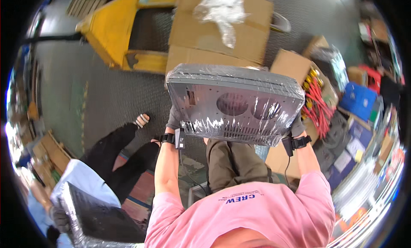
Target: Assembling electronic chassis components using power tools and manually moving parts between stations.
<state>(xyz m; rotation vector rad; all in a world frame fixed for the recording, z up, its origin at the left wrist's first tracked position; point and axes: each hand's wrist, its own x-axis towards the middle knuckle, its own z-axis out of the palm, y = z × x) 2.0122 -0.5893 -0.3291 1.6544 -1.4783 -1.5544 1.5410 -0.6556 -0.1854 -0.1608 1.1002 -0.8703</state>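
Observation:
A flat grey metal unit [205, 104] wrapped in clear plastic film is held up in front of me, tilted. Its face has two round openings and rows of vent slots; I cannot tell what kind of appliance it is. My left hand [174, 118], in a dark glove, grips its left side. On its right side my right hand [297, 125], gloved too, is closed round the edge. The fingers of both hands are partly hidden by the unit. Just beyond it lies a large cardboard box [209, 38] with crumpled clear plastic film [222, 12] on top.
A yellow pallet jack [105, 32] stands at the far left. To my left a person in dark trousers [113, 141] holds a black film-wrapped item [98, 216]. Red strips [314, 106], a blue bin [358, 101] and cartons crowd the right side.

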